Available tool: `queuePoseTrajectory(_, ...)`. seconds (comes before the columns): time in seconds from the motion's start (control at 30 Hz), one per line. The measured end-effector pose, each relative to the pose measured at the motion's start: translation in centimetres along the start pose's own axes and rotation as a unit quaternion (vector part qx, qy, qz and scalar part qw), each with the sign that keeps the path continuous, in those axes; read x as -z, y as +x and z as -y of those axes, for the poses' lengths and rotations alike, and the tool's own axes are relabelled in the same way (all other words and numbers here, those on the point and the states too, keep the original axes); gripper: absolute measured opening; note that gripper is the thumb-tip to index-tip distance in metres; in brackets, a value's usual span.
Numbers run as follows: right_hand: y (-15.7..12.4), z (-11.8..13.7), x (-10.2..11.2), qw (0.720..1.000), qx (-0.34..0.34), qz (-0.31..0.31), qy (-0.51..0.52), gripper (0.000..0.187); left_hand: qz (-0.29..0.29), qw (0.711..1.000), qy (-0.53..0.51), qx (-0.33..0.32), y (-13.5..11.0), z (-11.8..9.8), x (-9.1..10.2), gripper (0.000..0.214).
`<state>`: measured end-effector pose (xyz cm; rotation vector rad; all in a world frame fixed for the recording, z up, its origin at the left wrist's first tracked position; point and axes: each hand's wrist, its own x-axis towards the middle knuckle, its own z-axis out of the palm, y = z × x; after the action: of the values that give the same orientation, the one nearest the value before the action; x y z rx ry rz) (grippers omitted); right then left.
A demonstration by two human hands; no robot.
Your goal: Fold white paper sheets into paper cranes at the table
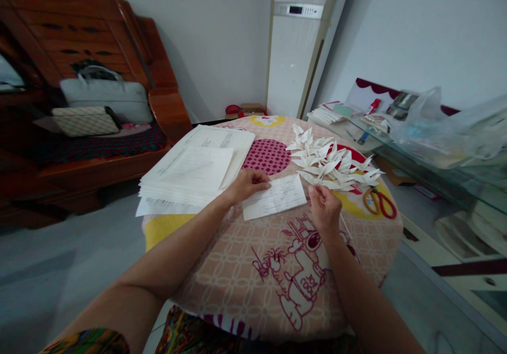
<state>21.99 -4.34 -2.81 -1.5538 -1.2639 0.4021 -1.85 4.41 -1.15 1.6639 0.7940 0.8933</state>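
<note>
A small folded sheet of paper (pixel 276 197) with writing showing on it lies just in front of me on the cloth-covered table. My left hand (pixel 249 185) pinches its upper left edge between thumb and fingers. At the paper's right edge is my right hand (pixel 325 206), its fingers curled and the thumb pressed in at the corner. Behind the right hand sits a pile of pointed folded-paper pieces (pixel 327 158). Scissors (pixel 380 203) with orange and red handles rest to the right of that pile.
Stacked printed sheets (pixel 190 169) cover the table's left side, with a smaller sheet on top. The patterned tablecloth (pixel 225 275) reaches the round edge. A glass-topped stand (pixel 455 169) holding plastic bags is on the right. A wooden bench (pixel 170 113) with bags stands left.
</note>
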Motion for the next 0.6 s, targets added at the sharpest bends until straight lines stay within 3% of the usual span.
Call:
queuePoseTrajectory(0.13, -0.3, 0.2, -0.9, 0.975, -0.064, 0.101, 0.189, 0.056, -0.117, 0.957, -0.256, 0.074, -0.4, -0.4, 0.1, 0.025)
queuePoseTrajectory(0.2, -0.6, 0.4, -1.4, 0.949, -0.093, 0.149, 0.262, 0.064, -0.139, 0.930, -0.326, 0.092, -0.4, -0.3, -0.3, 0.022)
queuePoseTrajectory(0.3, -0.8, 0.8, -1.9, 0.911, -0.145, 0.199, 0.330, 0.068, -0.135, 0.909, -0.376, 0.120, -0.4, -0.1, -1.1, 0.010)
queuePoseTrajectory(0.4, -1.0, 1.1, -2.2, 0.892, -0.175, 0.224, 0.352, 0.069, -0.113, 0.896, -0.403, 0.147, -0.5, 0.0, -1.9, 0.010)
queuePoseTrajectory(0.6, -0.8, 1.4, -2.3, 0.879, -0.141, 0.269, 0.368, 0.064, -0.057, 0.873, -0.445, 0.193, -0.8, -0.5, -3.5, 0.014)
